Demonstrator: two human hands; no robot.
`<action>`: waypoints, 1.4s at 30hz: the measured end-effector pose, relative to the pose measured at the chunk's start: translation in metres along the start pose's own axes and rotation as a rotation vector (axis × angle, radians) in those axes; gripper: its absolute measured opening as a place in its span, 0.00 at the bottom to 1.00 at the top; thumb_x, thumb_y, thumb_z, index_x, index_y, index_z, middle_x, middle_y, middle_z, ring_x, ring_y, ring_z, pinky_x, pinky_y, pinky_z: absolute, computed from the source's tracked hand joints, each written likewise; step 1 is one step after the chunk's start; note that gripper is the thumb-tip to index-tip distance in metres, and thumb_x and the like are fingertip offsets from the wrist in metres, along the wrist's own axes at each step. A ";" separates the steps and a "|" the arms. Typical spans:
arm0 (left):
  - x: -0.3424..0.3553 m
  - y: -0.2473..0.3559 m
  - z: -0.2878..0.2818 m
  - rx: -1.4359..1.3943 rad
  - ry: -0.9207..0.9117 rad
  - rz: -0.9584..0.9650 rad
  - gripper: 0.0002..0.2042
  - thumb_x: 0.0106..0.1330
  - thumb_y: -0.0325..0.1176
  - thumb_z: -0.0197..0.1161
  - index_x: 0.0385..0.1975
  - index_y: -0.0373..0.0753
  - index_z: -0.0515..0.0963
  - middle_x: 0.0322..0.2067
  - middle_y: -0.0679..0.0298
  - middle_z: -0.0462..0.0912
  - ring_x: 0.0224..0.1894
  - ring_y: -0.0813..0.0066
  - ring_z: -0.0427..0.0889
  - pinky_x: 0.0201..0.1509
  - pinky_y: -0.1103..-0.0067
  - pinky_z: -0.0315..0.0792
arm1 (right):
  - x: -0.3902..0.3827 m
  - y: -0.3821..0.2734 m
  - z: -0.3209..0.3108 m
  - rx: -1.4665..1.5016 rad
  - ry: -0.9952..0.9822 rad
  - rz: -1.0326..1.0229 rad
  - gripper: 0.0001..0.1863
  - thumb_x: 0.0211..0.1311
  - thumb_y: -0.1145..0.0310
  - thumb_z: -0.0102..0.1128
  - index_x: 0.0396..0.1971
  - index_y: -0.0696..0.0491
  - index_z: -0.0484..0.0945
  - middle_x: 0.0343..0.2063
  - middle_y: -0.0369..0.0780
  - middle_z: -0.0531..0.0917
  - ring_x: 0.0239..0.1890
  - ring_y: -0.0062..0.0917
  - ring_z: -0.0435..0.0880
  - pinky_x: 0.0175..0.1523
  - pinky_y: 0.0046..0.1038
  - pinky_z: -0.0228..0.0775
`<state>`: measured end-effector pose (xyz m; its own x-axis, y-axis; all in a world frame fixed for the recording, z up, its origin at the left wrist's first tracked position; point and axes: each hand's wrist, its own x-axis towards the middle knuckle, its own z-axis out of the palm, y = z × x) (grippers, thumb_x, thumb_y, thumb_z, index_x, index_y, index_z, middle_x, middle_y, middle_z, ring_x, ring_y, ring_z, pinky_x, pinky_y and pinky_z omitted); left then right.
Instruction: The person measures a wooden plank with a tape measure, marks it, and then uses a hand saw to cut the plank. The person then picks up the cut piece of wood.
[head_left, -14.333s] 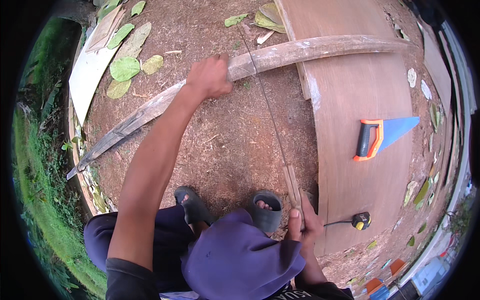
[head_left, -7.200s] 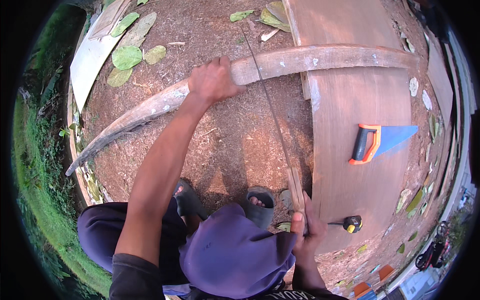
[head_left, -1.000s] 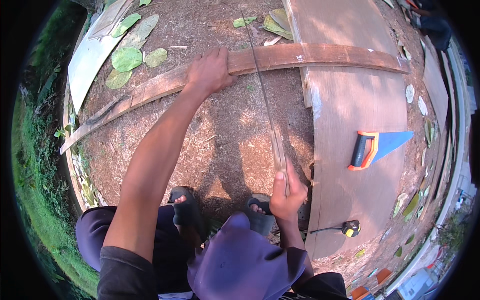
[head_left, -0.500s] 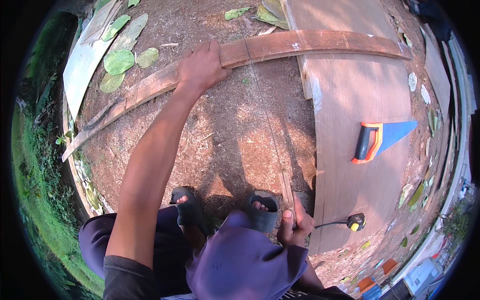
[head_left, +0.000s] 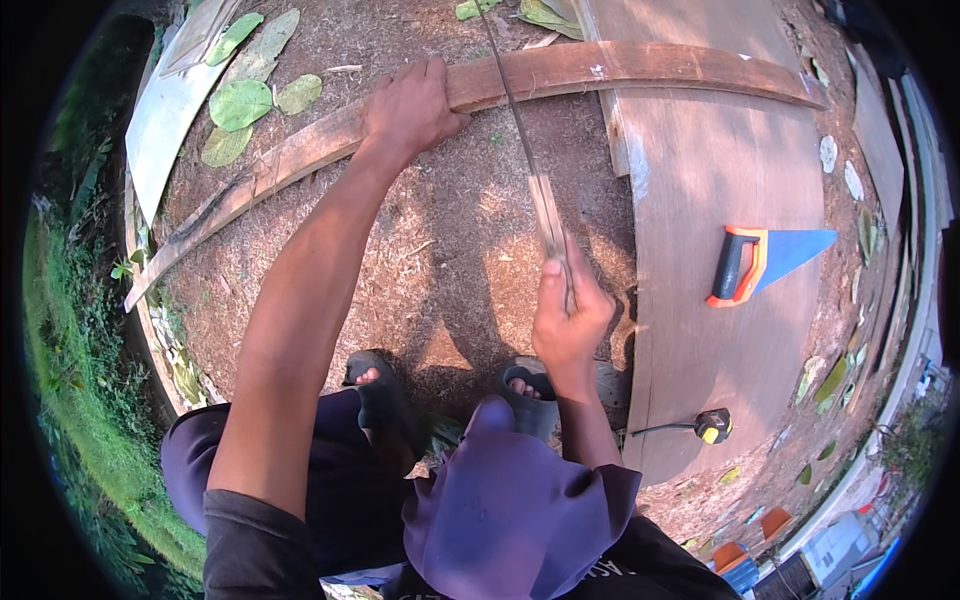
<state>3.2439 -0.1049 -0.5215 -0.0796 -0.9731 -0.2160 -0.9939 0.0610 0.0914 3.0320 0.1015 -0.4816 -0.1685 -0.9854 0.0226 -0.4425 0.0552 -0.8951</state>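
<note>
A long wooden beam lies across the far side, bent by the lens, its right part resting on a plywood sheet. My left hand grips the beam from above near its middle, fingers wrapped over it. In my right hand is the straight wooden handle of a hand saw. Its thin dark blade, seen nearly edge-on, crosses the beam just right of my left hand. Whether the blade has cut into the wood cannot be made out.
On the plywood lie a second saw with a blue blade and orange-black handle, and a black-yellow tape measure. Large green leaves and a pale board are at the far left. My sandalled feet stand on the dirt.
My right hand has pushed the saw forward, away from me, so the handle is nearer the beam. My left hand keeps its grip; the whole view has shifted slightly.
</note>
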 end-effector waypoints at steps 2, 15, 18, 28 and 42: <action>-0.001 -0.002 -0.002 0.000 0.000 -0.014 0.30 0.61 0.52 0.70 0.54 0.37 0.70 0.54 0.55 0.80 0.61 0.59 0.77 0.67 0.59 0.69 | 0.025 -0.003 0.019 0.074 -0.005 0.018 0.21 0.70 0.72 0.56 0.60 0.64 0.77 0.31 0.47 0.88 0.24 0.22 0.82 0.33 0.26 0.75; 0.000 -0.001 -0.005 0.009 -0.053 -0.033 0.31 0.59 0.52 0.72 0.54 0.37 0.70 0.53 0.55 0.80 0.63 0.60 0.76 0.68 0.60 0.68 | 0.020 -0.001 0.018 0.038 -0.015 0.018 0.21 0.69 0.72 0.58 0.60 0.62 0.77 0.31 0.46 0.87 0.25 0.18 0.82 0.32 0.25 0.75; 0.000 0.001 -0.008 0.009 -0.042 -0.031 0.31 0.59 0.52 0.72 0.53 0.37 0.70 0.53 0.55 0.80 0.63 0.60 0.76 0.68 0.61 0.68 | -0.041 -0.005 -0.022 0.008 -0.011 0.063 0.22 0.70 0.71 0.57 0.61 0.61 0.77 0.35 0.47 0.88 0.27 0.19 0.83 0.33 0.25 0.75; -0.005 0.003 -0.013 -0.014 -0.106 -0.053 0.31 0.58 0.52 0.72 0.54 0.36 0.71 0.56 0.53 0.79 0.63 0.59 0.76 0.68 0.61 0.69 | 0.005 0.014 0.008 0.082 0.008 0.003 0.22 0.67 0.75 0.57 0.60 0.61 0.78 0.24 0.40 0.83 0.22 0.16 0.77 0.28 0.26 0.69; -0.008 0.008 -0.020 0.002 -0.088 -0.058 0.31 0.60 0.50 0.71 0.56 0.36 0.70 0.57 0.53 0.78 0.65 0.59 0.74 0.70 0.61 0.67 | -0.043 0.017 -0.025 -0.015 -0.009 -0.113 0.21 0.70 0.71 0.56 0.60 0.62 0.77 0.28 0.45 0.87 0.26 0.21 0.85 0.32 0.25 0.75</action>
<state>3.2382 -0.1015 -0.4993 -0.0283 -0.9518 -0.3054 -0.9972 0.0059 0.0742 3.0098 0.1486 -0.4867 -0.1086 -0.9870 0.1187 -0.4718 -0.0539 -0.8801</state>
